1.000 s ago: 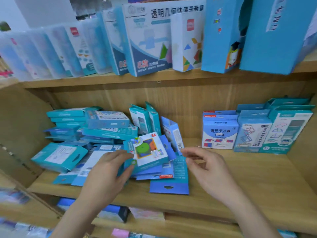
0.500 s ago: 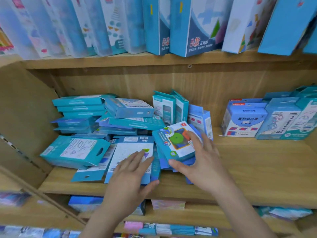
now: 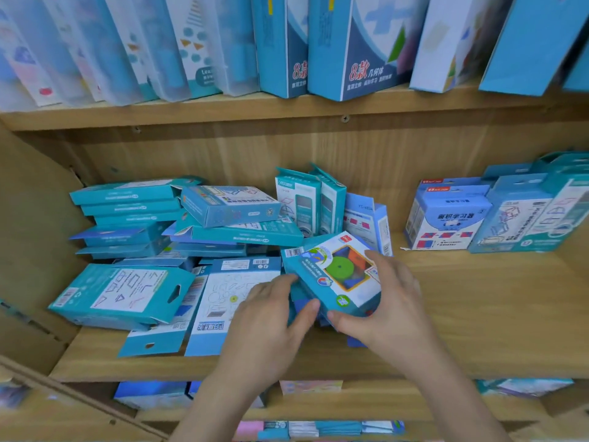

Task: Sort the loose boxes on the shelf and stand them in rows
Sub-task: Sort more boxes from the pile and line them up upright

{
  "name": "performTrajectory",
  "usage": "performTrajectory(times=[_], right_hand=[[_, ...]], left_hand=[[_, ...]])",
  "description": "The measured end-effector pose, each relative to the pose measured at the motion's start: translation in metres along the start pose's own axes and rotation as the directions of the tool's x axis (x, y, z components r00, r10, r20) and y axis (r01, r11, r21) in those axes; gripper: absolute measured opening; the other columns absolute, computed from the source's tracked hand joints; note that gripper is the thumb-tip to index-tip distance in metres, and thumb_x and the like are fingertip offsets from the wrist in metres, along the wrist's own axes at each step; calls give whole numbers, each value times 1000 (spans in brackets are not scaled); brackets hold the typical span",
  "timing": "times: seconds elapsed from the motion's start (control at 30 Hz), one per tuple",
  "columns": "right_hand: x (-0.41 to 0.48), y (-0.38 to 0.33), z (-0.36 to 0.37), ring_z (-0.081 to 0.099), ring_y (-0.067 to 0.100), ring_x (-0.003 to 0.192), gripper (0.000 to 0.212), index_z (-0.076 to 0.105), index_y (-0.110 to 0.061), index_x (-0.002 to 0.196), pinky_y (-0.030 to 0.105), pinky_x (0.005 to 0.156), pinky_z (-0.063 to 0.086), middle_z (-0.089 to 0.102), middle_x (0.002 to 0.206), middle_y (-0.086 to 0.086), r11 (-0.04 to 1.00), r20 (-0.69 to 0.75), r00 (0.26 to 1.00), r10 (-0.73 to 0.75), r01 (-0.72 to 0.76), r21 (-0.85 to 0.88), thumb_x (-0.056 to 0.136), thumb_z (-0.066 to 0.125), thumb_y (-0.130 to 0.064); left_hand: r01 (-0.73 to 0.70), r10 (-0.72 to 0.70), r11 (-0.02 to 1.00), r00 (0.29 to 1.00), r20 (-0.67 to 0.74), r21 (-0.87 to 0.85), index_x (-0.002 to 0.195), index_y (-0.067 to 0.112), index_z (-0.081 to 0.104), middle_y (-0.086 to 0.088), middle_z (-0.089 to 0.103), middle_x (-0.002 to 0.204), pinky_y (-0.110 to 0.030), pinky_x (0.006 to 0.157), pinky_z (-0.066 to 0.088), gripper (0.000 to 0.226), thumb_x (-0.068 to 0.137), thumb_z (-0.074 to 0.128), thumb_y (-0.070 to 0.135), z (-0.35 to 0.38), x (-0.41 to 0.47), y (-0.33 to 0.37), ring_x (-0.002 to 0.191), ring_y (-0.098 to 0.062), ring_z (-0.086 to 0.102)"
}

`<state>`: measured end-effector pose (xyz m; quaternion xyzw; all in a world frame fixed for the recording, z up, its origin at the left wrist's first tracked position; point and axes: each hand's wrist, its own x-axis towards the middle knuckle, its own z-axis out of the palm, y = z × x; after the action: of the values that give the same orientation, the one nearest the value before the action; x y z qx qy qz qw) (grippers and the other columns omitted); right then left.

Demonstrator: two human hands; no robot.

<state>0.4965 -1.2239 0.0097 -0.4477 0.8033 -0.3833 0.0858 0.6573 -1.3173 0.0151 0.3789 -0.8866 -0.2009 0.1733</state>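
Wooden shelf board [image 3: 478, 314] is carrying the boxes, and I am working near its front edge. My right hand [image 3: 392, 307] is gripping the green-disc box [image 3: 338, 275], with the fingers curling over its right side and the thumb pressing against its near edge. My left hand [image 3: 271, 317] is pinching the same box at its near left corner, fingertips on the left edge and thumb closing in below. The box is sitting tilted between my two hands, resting on flat blue boxes [image 3: 355, 341] that are showing beneath my right thumb. Under my left palm a white-fronted flat box [image 3: 236, 298] is lying face up; farther left of that hand a teal box with a hang hole [image 3: 121, 295] is lying on the pile, and beyond it a stack of teal boxes [image 3: 127, 218] is leaning unevenly. Just beyond my fingertips two upright teal boxes [image 3: 306, 205] are standing against the back wall. Well to the right of my right hand a standing row [image 3: 446, 215] is facing forward. Above both hands, tall boxes [image 3: 350, 46] are lining the upper shelf.
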Motion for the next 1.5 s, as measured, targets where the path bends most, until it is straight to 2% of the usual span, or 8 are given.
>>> performTrajectory(times=[0.17,0.3,0.6,0.73,0.93,1.13,1.27,1.5], right_hand=[[-5,24,-16,36,-5,125,79,47,-51,119,20,101,36,32,129,-31,945,164,985,-59,2,328,46,77,-56],[2,37,2,63,3,95,48,57,-36,114,14,76,50,66,109,-14,726,-81,987,135,-43,687,81,71,-4],[2,35,6,45,-11,119,68,45,-36,129,15,83,51,44,136,-7,711,-300,927,223,55,701,81,66,8],[5,32,-4,48,4,124,88,31,-43,138,18,75,55,33,144,-16,571,-208,932,295,2,821,78,67,10],[10,36,-9,64,1,103,82,36,-34,141,17,67,53,45,144,0,449,-74,964,256,-50,892,77,67,7],[49,30,-37,59,-8,99,52,48,-20,132,9,82,45,51,135,-1,700,-205,952,229,-15,714,85,67,-11],[95,39,-25,49,19,125,69,36,-18,141,37,101,42,50,138,1,962,-82,989,125,-100,254,82,71,-28],[110,29,-21,61,35,81,20,54,-15,102,33,57,35,67,85,11,1000,-276,961,5,-4,4,89,61,-28]], left_hand=[[82,-79,987,996,28,-139,140,32,28,4,57,121,-30,85,40,67,84,34,66,0,12,8,115,-15,46],[88,-84,994,995,61,-59,140,32,34,5,56,122,-28,85,38,66,83,57,57,1,23,21,113,-17,43],[173,-158,965,983,92,-199,134,35,43,18,60,111,-18,70,40,66,76,73,46,-1,28,24,96,-7,55],[246,-180,946,940,290,-211,129,33,48,15,63,113,-33,91,48,72,67,83,38,-2,35,24,104,-7,59],[302,-209,851,945,250,-430,93,27,60,9,72,84,-38,76,55,38,69,76,52,0,37,30,79,-12,68],[225,-362,604,932,-12,-765,96,16,57,-3,75,77,-25,54,53,14,85,65,16,-29,22,30,66,-17,71],[280,-488,577,871,-48,-767,107,20,54,-2,70,82,-32,62,48,21,88,63,24,-37,22,6,71,-17,68],[308,-516,497,856,9,-811,129,28,41,-2,70,98,-42,76,54,44,90,60,21,-17,20,2,86,-22,70]])
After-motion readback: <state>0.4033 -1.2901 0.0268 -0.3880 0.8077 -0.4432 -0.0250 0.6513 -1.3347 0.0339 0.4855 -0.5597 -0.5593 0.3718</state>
